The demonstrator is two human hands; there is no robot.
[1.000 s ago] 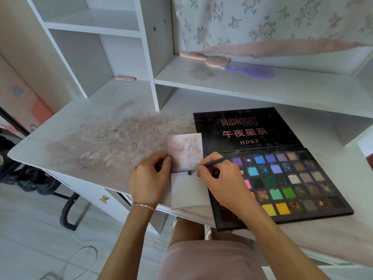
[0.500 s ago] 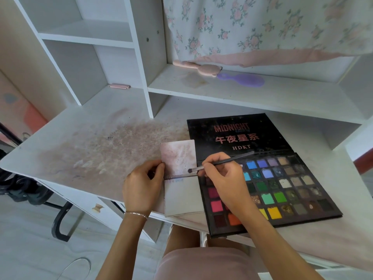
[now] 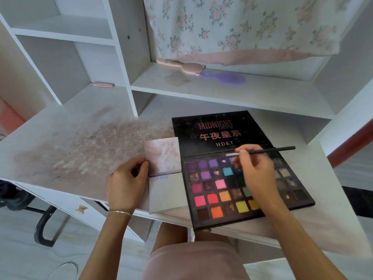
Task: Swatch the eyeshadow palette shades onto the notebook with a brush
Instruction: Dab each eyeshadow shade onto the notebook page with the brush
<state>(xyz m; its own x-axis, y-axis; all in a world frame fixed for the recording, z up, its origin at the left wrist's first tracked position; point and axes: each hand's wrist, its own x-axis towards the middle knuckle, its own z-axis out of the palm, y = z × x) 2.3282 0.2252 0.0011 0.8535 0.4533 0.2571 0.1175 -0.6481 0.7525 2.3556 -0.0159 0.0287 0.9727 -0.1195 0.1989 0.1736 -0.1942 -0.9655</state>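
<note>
1. Closest to us, two forearms come up from the bottom edge, and the left wrist wears one thin bracelet.
2. The left hand sits at the left edge of the notebook, thumb and fingers pinching the edge right at the fold. There's one notebook, lying open on the tabletop, top page all pinkish smudges, with a faint streak of colour just below the fold.
3. Just right of it and touching, one eyeshadow palette lies open, its black lid flat behind reading "MIDNIGHT" and "HDKT". We can't count all the pans since the hand covers some.
4. The right hand hovers over the palette's upper rows, fingers clamped on one black brush, handle pointing right, tip near the blue pans in the top row. Whether it touches is too blurry to tell.
5. Further back, on the shelf, two hairbrushes: one pink, one purple, nearly touching.
6. One small pink item sits in the left cubby, and floral fabric hangs above.
</note>
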